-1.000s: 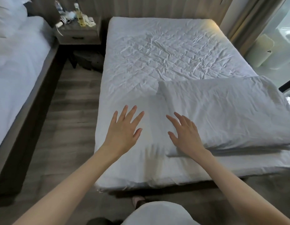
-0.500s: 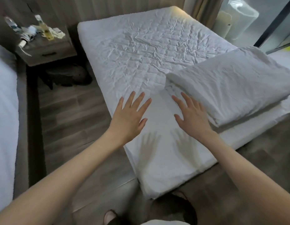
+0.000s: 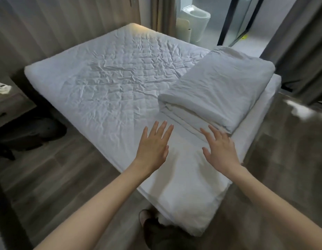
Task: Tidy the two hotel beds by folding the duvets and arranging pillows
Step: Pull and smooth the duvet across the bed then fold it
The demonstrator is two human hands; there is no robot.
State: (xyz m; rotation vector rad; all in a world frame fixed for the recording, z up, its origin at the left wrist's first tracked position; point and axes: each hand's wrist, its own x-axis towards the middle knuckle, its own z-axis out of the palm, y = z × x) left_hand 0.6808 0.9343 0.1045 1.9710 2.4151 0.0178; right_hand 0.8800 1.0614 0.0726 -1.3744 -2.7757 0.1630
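Folded duvet [image 3: 218,87]: lies on the right side of the bed [image 3: 106,83], along its right edge, as a thick, squared stack. Its layered open edges face near-left.
Handling, judged: soft, bulky and light for its size. It is limp throughout, so the layers are likely to slide apart if only the top ply is pulled.
Hold points, judged: both palms under the bottom layer, one at each end of the stack. Flat palms on top serve for smoothing.
Right hand [image 3: 219,147]: fingers straight and spread, holding nothing. The fingertips are at the duvet's near layered edge, but contact cannot be confirmed.
Left hand [image 3: 153,141]: fingers straight and spread, holding nothing, over the sheet just left of the duvet.
Bed surface: heavily creased across the middle.
Pillows: none in view.
Nightstand [image 3: 10,105]: left of the bed.
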